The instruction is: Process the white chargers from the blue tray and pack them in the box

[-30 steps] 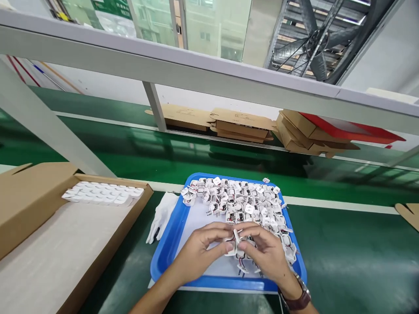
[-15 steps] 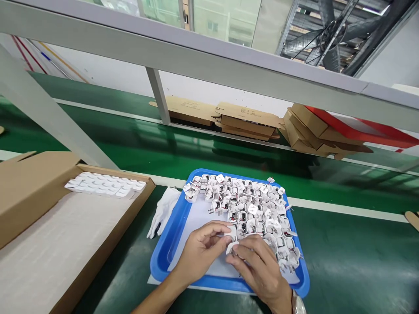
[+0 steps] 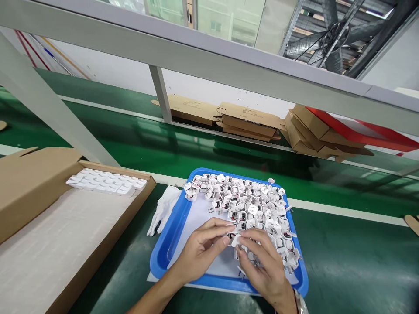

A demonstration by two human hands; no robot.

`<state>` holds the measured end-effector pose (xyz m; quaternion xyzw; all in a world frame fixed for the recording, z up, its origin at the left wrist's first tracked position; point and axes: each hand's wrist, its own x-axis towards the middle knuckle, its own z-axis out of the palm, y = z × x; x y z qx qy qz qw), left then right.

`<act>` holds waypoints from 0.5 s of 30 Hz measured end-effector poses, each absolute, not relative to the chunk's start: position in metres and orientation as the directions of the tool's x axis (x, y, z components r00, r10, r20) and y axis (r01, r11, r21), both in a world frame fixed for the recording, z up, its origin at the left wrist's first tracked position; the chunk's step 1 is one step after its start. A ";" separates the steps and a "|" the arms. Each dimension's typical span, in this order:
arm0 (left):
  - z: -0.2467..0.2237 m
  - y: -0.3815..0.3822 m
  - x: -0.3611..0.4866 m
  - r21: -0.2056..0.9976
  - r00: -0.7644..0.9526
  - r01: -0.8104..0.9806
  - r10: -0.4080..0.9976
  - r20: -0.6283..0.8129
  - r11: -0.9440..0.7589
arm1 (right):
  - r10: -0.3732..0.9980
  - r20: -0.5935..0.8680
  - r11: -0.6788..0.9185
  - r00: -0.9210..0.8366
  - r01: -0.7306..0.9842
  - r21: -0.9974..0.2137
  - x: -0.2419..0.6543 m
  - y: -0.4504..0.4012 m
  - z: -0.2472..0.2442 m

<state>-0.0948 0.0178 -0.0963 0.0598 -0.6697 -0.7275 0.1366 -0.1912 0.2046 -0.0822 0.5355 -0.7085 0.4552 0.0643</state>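
Note:
Over the near part of a blue tray (image 3: pixel 159 257), my left hand (image 3: pixel 201 248) pinches a small white plug housing (image 3: pixel 231 235) between thumb and fingers. Its open side shows dark parts inside. My right hand (image 3: pixel 266 266) grips a white plug cover (image 3: pixel 236 240) by its edge, close against the housing and tilted. Whether the two pieces touch is hard to see. Many more open white plug housings (image 3: pixel 242 216) with loose covers, wires and metal pins crowd the tray's middle, back and right side, on a white sheet (image 3: pixel 183 244).
At the left, an open cardboard box (image 3: pixel 108 248) holds rows of closed white pieces (image 3: pixel 106 181) at its far end. A white glove (image 3: pixel 163 209) lies between box and tray on the green table (image 3: pixel 353 253). Behind stand a grey frame bar (image 3: pixel 209 48) and flattened cartons (image 3: pixel 248 120).
My right hand has raised and turned the cover, bringing it against the housing. The housing has tilted in my left hand so its open side shows. The view has shifted slightly.

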 end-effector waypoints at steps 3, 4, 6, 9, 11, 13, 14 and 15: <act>-0.096 0.016 -0.094 0.990 -0.968 0.124 -0.228 0.106 -0.065 | -0.735 0.577 -0.011 -0.355 -0.845 -0.534 -0.194 0.204 -0.083; -0.097 0.016 -0.094 0.989 -0.972 0.123 -0.210 0.105 -0.076 | -0.751 0.571 -0.022 -0.332 -0.852 -0.523 -0.195 0.204 -0.084; -0.099 0.017 -0.094 0.986 -0.975 0.127 -0.199 0.104 -0.105 | -0.780 0.553 -0.039 -0.292 -0.860 -0.509 -0.196 0.204 -0.084; -0.100 0.020 -0.094 0.979 -0.966 0.152 -0.231 0.118 -0.133 | -0.806 0.520 -0.063 -0.281 -0.834 -0.549 -0.196 0.205 -0.080; -0.099 0.023 -0.093 0.972 -0.958 0.168 -0.258 0.123 -0.162 | -0.820 0.455 -0.048 -0.347 -0.750 -0.660 -0.196 0.207 -0.076; -0.096 0.026 -0.092 0.963 -0.952 0.182 -0.282 0.122 -0.197 | -0.823 0.323 0.036 -0.468 -0.609 -0.792 -0.197 0.209 -0.073; -0.095 0.028 -0.091 0.959 -0.947 0.195 -0.294 0.130 -0.204 | -0.814 0.243 0.090 -0.527 -0.529 -0.844 -0.198 0.211 -0.072; -0.095 0.029 -0.090 0.956 -0.941 0.213 -0.304 0.146 -0.201 | -0.804 0.173 0.131 -0.569 -0.454 -0.881 -0.199 0.212 -0.071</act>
